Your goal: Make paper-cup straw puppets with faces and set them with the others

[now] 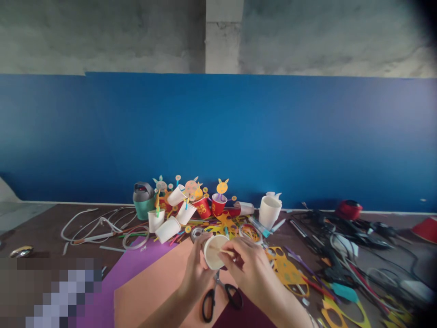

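Note:
My left hand [195, 266] is closed around a white paper cup [215, 263], whose open mouth is tilted towards me. My right hand [252, 262] pinches a thin, pale wooden stick [224, 251], its far end inside the cup's mouth. Exactly where the tip touches I cannot make out. Just below the cup lie scissors [208, 307] with black handles, partly hidden by my hands. They rest on a sheet of peach paper [150, 291].
Purple paper [97, 291] lies at the left. Cups with paper animal heads [221, 187] crowd the back beside a teal container [144, 205]. Stacked white cups [269, 212] stand right of them. Cut yellow paper [285, 269] and tangled cables [341, 255] spread rightward; a white cable [73, 223] lies left.

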Demonstrator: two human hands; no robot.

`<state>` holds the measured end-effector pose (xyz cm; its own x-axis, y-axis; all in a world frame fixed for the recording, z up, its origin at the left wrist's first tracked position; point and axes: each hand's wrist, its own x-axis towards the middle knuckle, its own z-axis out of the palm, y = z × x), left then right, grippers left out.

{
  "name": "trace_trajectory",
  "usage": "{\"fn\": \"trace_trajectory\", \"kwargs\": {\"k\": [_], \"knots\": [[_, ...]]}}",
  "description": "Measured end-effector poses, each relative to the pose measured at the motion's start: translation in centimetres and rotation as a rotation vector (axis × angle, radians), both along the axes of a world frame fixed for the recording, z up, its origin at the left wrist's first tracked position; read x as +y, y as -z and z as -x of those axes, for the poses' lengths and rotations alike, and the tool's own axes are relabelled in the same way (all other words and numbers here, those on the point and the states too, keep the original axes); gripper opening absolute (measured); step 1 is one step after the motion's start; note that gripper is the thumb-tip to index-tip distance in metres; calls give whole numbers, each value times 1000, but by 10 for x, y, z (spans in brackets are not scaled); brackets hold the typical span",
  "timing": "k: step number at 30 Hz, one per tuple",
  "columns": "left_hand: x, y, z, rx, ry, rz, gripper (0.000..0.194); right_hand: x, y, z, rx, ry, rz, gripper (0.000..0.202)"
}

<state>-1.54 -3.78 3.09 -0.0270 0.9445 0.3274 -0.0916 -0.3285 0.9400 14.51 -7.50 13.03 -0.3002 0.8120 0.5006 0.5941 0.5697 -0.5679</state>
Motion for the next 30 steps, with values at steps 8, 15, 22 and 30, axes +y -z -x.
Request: {"fn": "trace_trajectory", "kwargs": {"k": [8,15,22,30], "knots": [[-5,-44,-4,-329,29,182,44,23,9,-2,143,47,5,17],[1,-55,-13,-587,174,292,39,26,17,2,65,-64,229,32],[52,-71,45,-981,-73,291,34,25,5,-29,34,-157,498,35],[54,-75,65,-1057,131,345,41,32,2,-38,133,-185,484,40]]}}
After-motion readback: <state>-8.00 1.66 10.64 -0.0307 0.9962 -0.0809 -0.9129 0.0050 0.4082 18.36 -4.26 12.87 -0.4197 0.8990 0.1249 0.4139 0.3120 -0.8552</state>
